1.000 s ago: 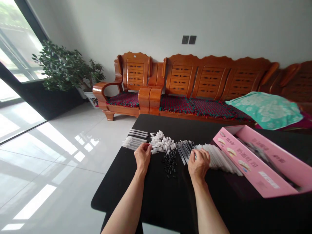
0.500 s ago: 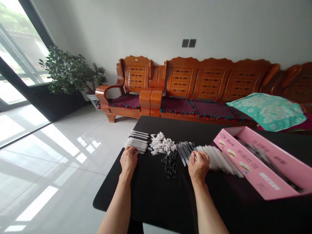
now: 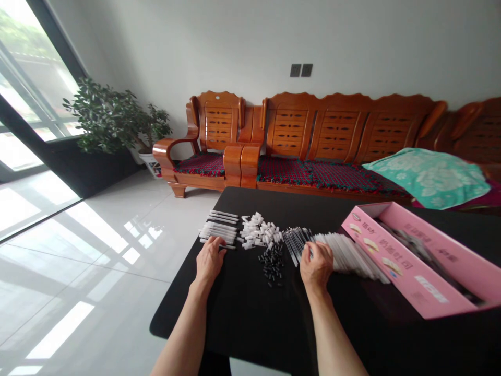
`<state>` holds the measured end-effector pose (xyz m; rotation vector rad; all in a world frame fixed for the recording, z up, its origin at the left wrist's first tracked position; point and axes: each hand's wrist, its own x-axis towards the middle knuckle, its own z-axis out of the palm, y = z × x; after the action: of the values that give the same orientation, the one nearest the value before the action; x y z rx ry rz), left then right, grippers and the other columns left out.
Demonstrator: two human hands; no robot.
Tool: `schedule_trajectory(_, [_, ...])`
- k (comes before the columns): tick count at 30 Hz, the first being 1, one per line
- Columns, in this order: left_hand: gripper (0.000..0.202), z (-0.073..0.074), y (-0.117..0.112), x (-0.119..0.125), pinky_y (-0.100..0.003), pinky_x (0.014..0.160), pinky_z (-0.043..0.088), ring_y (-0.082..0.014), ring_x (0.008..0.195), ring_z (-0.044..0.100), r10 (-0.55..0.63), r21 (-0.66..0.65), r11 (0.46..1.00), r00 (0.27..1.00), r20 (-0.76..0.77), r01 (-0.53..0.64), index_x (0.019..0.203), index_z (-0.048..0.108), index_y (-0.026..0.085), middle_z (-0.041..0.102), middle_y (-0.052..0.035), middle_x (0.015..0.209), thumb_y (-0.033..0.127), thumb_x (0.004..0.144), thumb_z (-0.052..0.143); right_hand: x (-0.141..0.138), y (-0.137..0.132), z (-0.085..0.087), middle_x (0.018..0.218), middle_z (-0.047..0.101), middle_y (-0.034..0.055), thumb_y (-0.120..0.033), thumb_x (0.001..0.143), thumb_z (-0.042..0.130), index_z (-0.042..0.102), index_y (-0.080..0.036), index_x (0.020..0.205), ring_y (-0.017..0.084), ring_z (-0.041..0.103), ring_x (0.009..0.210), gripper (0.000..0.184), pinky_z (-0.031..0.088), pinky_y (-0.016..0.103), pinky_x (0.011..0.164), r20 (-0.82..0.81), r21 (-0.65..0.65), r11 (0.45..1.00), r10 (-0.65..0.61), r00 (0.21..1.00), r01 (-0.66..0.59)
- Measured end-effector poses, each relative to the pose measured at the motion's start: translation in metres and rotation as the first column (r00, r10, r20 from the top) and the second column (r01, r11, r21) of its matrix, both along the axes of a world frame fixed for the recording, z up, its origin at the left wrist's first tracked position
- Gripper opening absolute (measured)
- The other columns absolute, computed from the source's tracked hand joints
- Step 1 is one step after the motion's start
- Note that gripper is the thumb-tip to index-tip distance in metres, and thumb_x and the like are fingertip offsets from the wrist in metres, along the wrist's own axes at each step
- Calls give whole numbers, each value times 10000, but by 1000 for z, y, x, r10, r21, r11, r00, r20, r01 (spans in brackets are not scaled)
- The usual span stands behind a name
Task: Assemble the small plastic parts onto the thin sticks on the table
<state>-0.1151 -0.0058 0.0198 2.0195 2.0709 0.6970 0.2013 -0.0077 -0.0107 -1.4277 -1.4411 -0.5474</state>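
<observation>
My left hand [image 3: 209, 259] lies at the near edge of a group of white pen barrels [image 3: 221, 228] on the black table [image 3: 250, 308]. Its fingers are over one barrel with a dark tip [image 3: 225, 246]. My right hand [image 3: 317, 265] is curled at the junction of thin transparent refills [image 3: 296, 244] and a fanned row of white tubes [image 3: 346, 254]. Whatever its fingertips touch is hidden. Between my hands lie a heap of white caps [image 3: 259, 231] and a small heap of black tips [image 3: 271, 263].
A long pink printed box [image 3: 410, 256] lies open on the table's right side, holding dark contents. Beyond the table's far edge stand a carved wooden sofa [image 3: 336, 130] and a potted plant [image 3: 113, 121]. Glossy floor tiles [image 3: 97, 271] lie left of the table.
My left hand has moved left from the white caps to the near edge of the pen barrels. My right hand has stayed nearly still, and the view has shifted slightly.
</observation>
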Motion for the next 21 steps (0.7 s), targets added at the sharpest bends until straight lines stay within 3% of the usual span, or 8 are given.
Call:
schedule_trajectory(5, [163, -1, 0, 0, -274, 765, 438, -208, 982, 634, -40, -33, 999, 999, -7, 39, 980, 695, 271, 656, -27, 1070, 191, 879, 595, -3, -1, 2, 820, 672, 86, -229, 938, 490, 646, -181, 864, 255, 612, 912, 179, 462, 469, 927, -42, -15, 999, 40, 998, -41])
schedule_trajectory(8, [148, 2, -3, 3, -266, 713, 421, -215, 963, 643, -73, -38, 997, 997, -2, 73, 927, 705, 275, 669, -23, 1037, 211, 896, 575, -16, -4, 7, 864, 684, 91, -246, 961, 483, 654, -186, 900, 259, 610, 947, 192, 478, 463, 927, -57, -40, 985, 164, 985, -166])
schedule_trajectory(13, [167, 16, -4, 31, -263, 699, 398, -210, 860, 666, -187, 28, 982, 982, 30, 186, 967, 709, 301, 714, -13, 982, 273, 936, 548, -56, -8, 16, 1016, 702, 80, -199, 986, 443, 656, -192, 1041, 253, 584, 1094, 221, 403, 522, 1072, -17, -172, 884, 438, 899, -434])
schedule_trajectory(17, [186, 21, 4, 59, -249, 718, 408, -190, 834, 663, -367, 121, 927, 924, 109, 354, 981, 699, 278, 705, -23, 959, 247, 955, 517, -68, -10, 17, 1077, 697, 90, -190, 988, 434, 652, -189, 1096, 268, 546, 1176, 243, 367, 563, 1102, -10, -270, 834, 497, 868, -481])
schedule_trajectory(21, [203, 17, 13, 73, -242, 745, 432, -183, 832, 656, -452, 196, 887, 872, 187, 418, 966, 703, 257, 687, -38, 928, 203, 951, 508, -64, -11, 15, 1062, 694, 96, -182, 988, 428, 660, -182, 1052, 267, 536, 1193, 241, 417, 530, 1074, -53, -290, 804, 529, 847, -520])
